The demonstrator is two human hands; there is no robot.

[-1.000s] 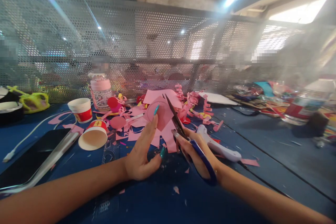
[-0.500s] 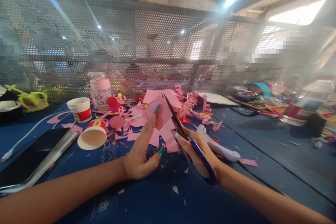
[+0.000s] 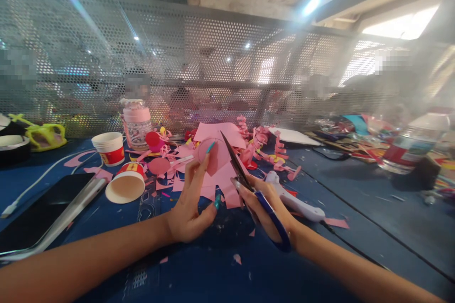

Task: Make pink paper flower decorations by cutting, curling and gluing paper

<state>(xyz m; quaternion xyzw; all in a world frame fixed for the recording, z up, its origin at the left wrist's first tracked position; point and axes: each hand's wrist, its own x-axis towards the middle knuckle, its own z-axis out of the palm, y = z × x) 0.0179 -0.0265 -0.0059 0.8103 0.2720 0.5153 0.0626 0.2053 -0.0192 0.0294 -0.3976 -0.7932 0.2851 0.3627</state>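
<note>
My left hand (image 3: 194, 208) holds a piece of pink paper (image 3: 217, 158) upright by its edge, fingertips with teal nails on it. My right hand (image 3: 265, 208) grips blue-handled scissors (image 3: 249, 182), whose dark blades point up and away along the right side of the paper. Both hands hover over a blue table (image 3: 355, 208) amid a heap of pink paper scraps (image 3: 227, 189).
A white glue gun (image 3: 296, 201) lies just right of my right hand. Two paper cups (image 3: 117, 165), a pink-lidded jar (image 3: 137, 123), a phone (image 3: 39, 215) with cable and yellow items stand at left. A water bottle (image 3: 414, 144) and craft clutter sit at right. A perforated metal screen (image 3: 227, 66) backs the table.
The pink paper has turned a little in my left hand and the scissor blades have shifted slightly along its edge. Both hands stay in place.
</note>
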